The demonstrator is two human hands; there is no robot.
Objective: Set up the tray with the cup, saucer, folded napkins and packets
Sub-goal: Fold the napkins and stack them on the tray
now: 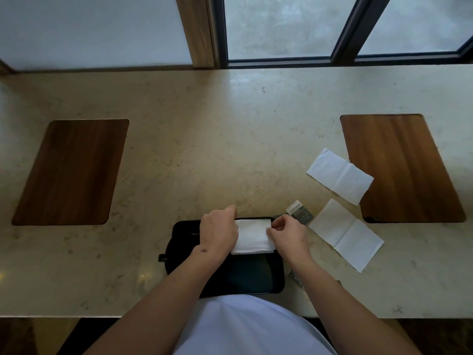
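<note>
Beside tray [225,280], two unfolded napkins [340,175].

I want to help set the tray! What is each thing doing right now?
Tray: on counter, flat.
Folded napkin: on tray, held by both hands.
Left hand: holding napkin.
Right hand: pinching napkin.
Two other napkins: half-unfolded, on counter.
Packet: on counter.
</note>
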